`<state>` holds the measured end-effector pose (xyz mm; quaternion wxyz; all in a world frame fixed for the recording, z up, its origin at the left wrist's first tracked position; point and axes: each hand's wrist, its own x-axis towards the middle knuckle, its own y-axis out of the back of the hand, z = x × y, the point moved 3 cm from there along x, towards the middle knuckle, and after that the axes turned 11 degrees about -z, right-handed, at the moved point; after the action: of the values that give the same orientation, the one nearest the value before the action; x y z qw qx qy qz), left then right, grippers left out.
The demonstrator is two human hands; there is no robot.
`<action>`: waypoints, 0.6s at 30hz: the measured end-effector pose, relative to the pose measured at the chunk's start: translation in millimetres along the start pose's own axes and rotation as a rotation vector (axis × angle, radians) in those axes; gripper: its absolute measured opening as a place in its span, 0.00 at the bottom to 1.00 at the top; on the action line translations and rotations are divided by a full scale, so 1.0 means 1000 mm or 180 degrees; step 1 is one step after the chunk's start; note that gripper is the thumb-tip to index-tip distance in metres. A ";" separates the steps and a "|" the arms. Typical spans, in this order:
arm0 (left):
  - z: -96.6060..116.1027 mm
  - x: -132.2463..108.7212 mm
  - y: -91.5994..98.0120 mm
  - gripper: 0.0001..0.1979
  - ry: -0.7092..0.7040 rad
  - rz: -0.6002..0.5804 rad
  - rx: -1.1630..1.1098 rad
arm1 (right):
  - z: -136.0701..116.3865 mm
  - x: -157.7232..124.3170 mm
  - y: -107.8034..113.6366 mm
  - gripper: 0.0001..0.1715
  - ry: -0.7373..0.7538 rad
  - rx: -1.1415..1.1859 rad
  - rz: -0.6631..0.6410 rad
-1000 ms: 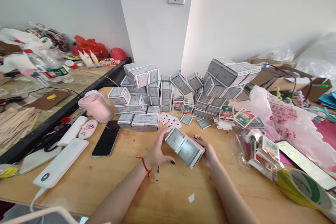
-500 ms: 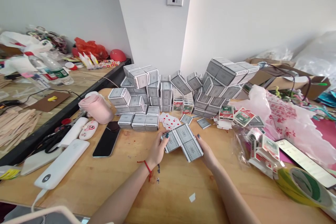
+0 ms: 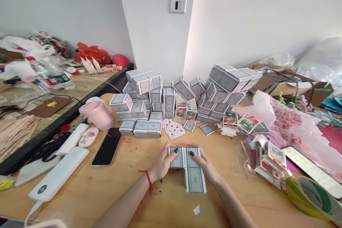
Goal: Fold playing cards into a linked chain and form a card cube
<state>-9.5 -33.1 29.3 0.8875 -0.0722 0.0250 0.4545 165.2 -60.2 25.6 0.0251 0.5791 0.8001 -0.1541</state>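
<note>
An L-shaped block of joined playing-card boxes (image 3: pixel 194 176), covered in grey patterned card backs, is held between both hands low over the wooden table. My left hand (image 3: pixel 166 160) grips its left end, thumb on top and fingers hidden beneath or behind. With its thumb on the upper right part, my right hand (image 3: pixel 205 162) clasps the other side. Beyond the hands lie fanned red-suit playing cards (image 3: pixel 175 130) and a few face-down cards (image 3: pixel 207 129). Behind these stand stacks of similar card-covered blocks (image 3: pixel 147 128), some tilted, with more piled at the right (image 3: pixel 227 78).
A black phone (image 3: pixel 107 147), a white power bank (image 3: pixel 59 174) and a pink roll (image 3: pixel 97 114) lie left. To the right are card cartons (image 3: pixel 274 158), a pink-white plastic bag (image 3: pixel 285 124), another phone (image 3: pixel 315 171) and yellow-green tape (image 3: pixel 311 197). A paper scrap (image 3: pixel 196 210) lies near the front.
The block has come down and nearer to me, turning from slanted to square. My right hand has shifted from its right edge to put a thumb on top.
</note>
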 end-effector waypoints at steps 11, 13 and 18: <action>0.006 -0.002 0.002 0.19 -0.0276 0.0100 -0.0019 | 0.007 0.005 0.001 0.21 0.0214 0.0517 0.0467; 0.009 -0.001 0.000 0.27 -0.0444 -0.0022 -0.0349 | 0.013 0.008 0.003 0.22 0.0285 0.0939 0.0787; 0.000 -0.001 -0.016 0.40 -0.0105 -0.0735 -0.0803 | 0.022 0.014 0.006 0.19 0.0619 0.1514 0.1145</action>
<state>3.1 -42.8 31.3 0.9180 -0.1780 -0.0553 0.3501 163.2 -51.3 0.1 -0.1610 0.7130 0.6250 -0.2740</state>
